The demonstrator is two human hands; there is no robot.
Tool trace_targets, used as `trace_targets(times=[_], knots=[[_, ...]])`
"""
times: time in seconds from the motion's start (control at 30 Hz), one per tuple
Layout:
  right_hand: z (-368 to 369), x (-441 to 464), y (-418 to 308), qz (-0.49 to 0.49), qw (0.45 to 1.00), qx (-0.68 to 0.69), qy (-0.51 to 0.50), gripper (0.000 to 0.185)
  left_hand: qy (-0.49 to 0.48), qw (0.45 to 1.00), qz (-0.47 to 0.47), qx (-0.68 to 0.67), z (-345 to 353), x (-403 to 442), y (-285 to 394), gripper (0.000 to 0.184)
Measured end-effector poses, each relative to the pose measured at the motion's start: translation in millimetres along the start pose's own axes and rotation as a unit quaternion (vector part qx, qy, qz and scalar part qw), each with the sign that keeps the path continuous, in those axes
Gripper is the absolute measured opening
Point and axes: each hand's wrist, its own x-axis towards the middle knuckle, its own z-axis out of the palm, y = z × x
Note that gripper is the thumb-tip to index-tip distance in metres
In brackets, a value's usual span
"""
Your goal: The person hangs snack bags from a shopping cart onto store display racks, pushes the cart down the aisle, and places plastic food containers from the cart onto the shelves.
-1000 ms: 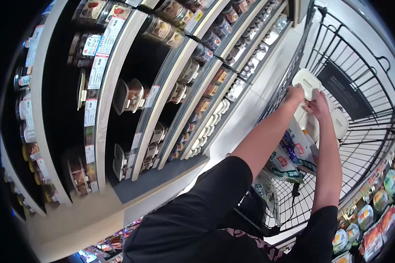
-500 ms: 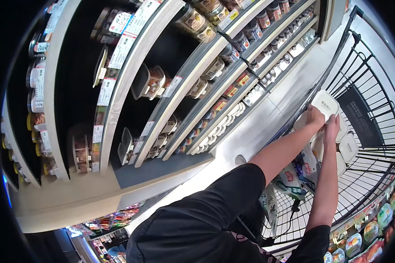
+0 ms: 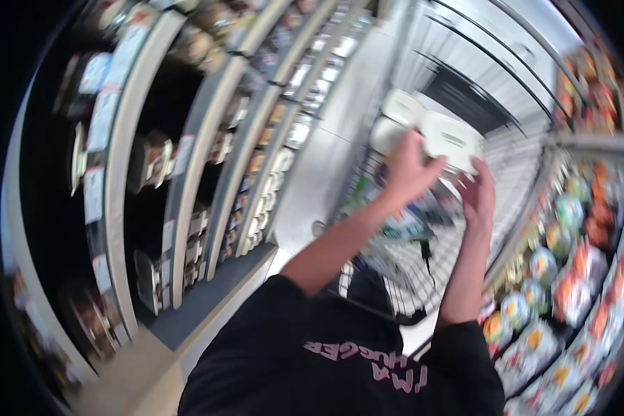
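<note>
Reaching in beside pale containers (image 3: 403, 107) on the left, the left hand (image 3: 408, 173), thumb spread from fingers, flanks a white box (image 3: 452, 136) in the cart's (image 3: 413, 319) far part with the right hand (image 3: 480, 197), fingers bent by its near right corner, probably to steady it, though blur hides whether either grips.

A glossy white, round-cornered rectangular box with a white lid (image 3: 452, 135) is sitting toward the far end of a black wire shopping cart (image 3: 468, 97), its lid facing up and its blurred printing showing. A second white box, lidded and round-cornered (image 3: 403, 106), is lying just beside it, nearer the cart's left edge. A third rounded white lidded box (image 3: 385, 134) is resting along that edge, partly hidden.
</note>
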Motion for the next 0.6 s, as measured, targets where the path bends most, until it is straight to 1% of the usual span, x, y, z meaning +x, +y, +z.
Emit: trace_targets(times=[0.03, 0.1, 0.17, 0.2, 0.23, 0.27, 0.37, 0.4, 0.43, 0.5, 0.53, 0.57, 0.6], knots=[[9, -33, -18, 0.017, 1.000, -0.002, -0.020, 0.043, 0.008, 0.992, 0.118, -0.030, -17, -12, 8, 0.056], [33, -97, -50, 0.070, 0.994, 0.033, -0.080, 0.043, -0.068, 0.983, 0.089, -0.142, -55, -43, 34, 0.076], [33, -124, -50, 0.158, 0.967, 0.039, -0.197, 0.045, -0.122, 0.954, 0.015, -0.272, -93, -74, 70, 0.088], [52, -142, -50, 0.167, 0.960, 0.037, -0.221, 0.050, -0.123, 0.946, -0.005, -0.298, -112, -89, 87, 0.087], [64, -159, -54, 0.171, 0.948, 0.028, -0.267, 0.050, -0.120, 0.939, -0.023, -0.322, -129, -102, 101, 0.086], [74, -172, -54, 0.184, 0.942, 0.032, -0.278, 0.051, -0.118, 0.948, -0.013, -0.296, -145, -113, 110, 0.079], [99, -198, -47, 0.218, 0.922, 0.028, -0.318, 0.051, -0.085, 0.958, -0.011, -0.273, -180, -142, 125, 0.077], [107, -203, -45, 0.235, 0.912, 0.022, -0.335, 0.051, -0.070, 0.952, -0.036, -0.296, -191, -149, 134, 0.081], [115, -208, -44, 0.236, 0.906, 0.016, -0.350, 0.051, -0.056, 0.955, -0.028, -0.291, -198, -154, 132, 0.081], [133, -216, -38, 0.211, 0.918, -0.013, -0.336, 0.050, -0.039, 0.982, -0.020, -0.183, -216, -164, 116, 0.091], [141, -216, -32, 0.209, 0.916, -0.050, -0.340, 0.047, -0.032, 0.981, -0.024, -0.188, -226, -168, 111, 0.095], [155, -216, -24, 0.214, 0.906, -0.052, -0.360, 0.047, -0.026, 0.980, -0.030, -0.194, -235, -172, 108, 0.099], [169, -218, -17, 0.183, 0.916, -0.083, -0.347, 0.046, -0.005, 0.980, -0.032, -0.195, -245, -174, 110, 0.099]])
